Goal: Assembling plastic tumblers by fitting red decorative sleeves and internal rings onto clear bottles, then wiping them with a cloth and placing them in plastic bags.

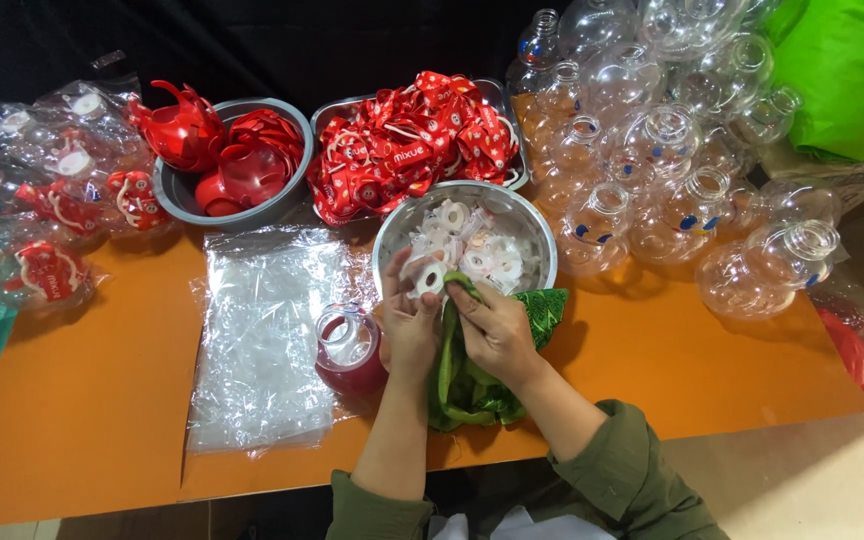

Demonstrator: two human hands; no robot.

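Wiping step under way: left hand pinches a white ring over the steel bowl at mid-surface while right hand presses a green cloth to it (red-based bottle just beside), so fitting likely needs a steady grip.

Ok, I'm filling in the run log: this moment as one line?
left hand: holds white ring | right hand: wipes it with green cloth | steel bowl of rings behind | red-tinted bottle beside left hand
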